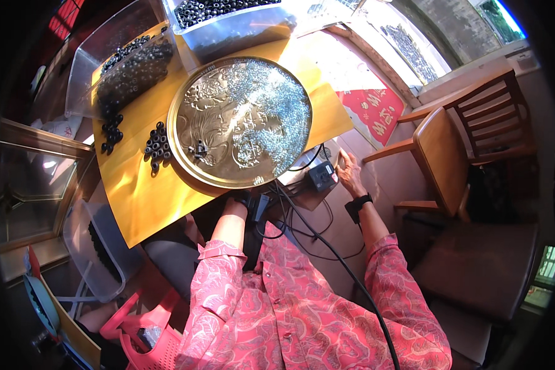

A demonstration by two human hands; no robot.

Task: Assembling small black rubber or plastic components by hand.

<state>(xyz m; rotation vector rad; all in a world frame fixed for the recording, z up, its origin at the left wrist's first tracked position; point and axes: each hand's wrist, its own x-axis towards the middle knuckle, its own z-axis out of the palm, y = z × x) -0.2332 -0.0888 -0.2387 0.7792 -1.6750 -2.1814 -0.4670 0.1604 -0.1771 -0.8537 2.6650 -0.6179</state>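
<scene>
Below, my right hand (350,172) rests open on a box (322,176) beside the round tray (191,123) of small metal parts, holding nothing, my left hand (237,200) hidden under the table (142,197), its grip not discernible.

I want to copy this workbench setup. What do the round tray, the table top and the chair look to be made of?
Tray: likely brass-toned metal, shiny with embossed relief. Table top: smooth, glossy yellow-orange board, probably laminated or varnished wood. Chair: varnished brown wood, with slatted back.
</scene>
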